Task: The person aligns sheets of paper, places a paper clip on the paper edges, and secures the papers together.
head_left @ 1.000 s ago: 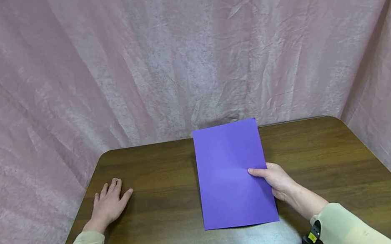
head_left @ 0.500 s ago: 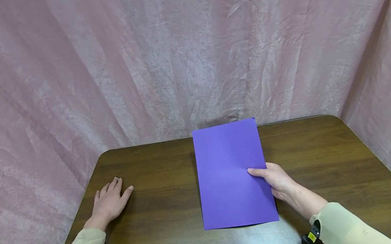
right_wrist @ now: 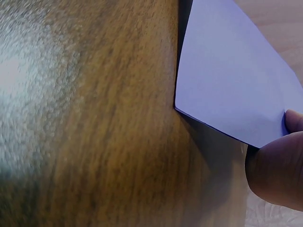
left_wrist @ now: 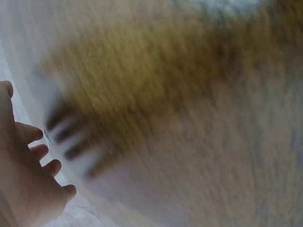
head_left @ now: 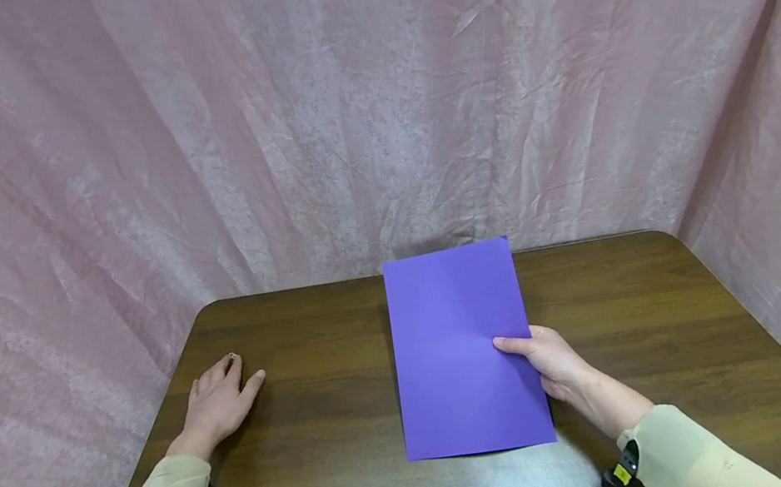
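Note:
A purple sheet of paper (head_left: 452,352) lies lengthwise over the middle of the dark wooden table (head_left: 327,430), its far edge reaching past the table's back edge. My right hand (head_left: 543,361) pinches its right edge, thumb on top and fingers hidden under it. In the right wrist view the paper (right_wrist: 232,80) stands a little above the wood and casts a shadow, with my right hand (right_wrist: 279,175) at its edge. My left hand (head_left: 219,402) rests on the table at the left, fingers relaxed and holding nothing. It shows at the edge of the blurred left wrist view (left_wrist: 23,179).
A crinkled pink curtain (head_left: 371,112) hangs behind the table and wraps round both sides. The table has rounded far corners (head_left: 662,236). Bare wood lies between my left hand and the paper, and to the right of the paper.
The paper has shifted very slightly to the left in my right hand. My left hand stays in the same spot, its fingers lifted a touch.

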The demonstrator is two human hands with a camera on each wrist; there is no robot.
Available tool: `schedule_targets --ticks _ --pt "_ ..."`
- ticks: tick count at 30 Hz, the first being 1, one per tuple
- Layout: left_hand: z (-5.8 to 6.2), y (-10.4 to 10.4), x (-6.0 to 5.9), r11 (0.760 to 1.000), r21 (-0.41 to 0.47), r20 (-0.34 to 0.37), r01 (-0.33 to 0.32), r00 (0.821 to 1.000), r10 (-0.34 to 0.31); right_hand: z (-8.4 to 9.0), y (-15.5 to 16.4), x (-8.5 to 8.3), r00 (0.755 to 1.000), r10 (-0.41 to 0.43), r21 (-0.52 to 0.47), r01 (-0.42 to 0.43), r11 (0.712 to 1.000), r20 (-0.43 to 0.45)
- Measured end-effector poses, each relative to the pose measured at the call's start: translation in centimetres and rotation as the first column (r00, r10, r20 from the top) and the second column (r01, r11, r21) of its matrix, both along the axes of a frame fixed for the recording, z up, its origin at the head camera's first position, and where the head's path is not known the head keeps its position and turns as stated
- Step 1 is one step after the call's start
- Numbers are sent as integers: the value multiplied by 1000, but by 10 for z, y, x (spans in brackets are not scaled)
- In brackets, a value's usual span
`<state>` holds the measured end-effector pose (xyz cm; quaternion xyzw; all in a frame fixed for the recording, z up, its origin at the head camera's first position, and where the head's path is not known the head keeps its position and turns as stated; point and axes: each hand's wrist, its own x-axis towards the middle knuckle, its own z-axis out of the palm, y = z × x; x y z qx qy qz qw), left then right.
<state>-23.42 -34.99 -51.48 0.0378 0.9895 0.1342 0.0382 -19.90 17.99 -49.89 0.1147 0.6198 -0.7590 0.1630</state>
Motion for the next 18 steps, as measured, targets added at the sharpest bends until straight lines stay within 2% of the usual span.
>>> schedule_targets --ticks 9,18 --pt "1 -2 -2 1000 -17 40 18 999 -17 0 -1 1 1000 3 -23 -3 1000 5" --pt "2 3 -5 1000 2 28 13 1000 -13 0 1 1 1000 3 -25 -3 1000 -5"
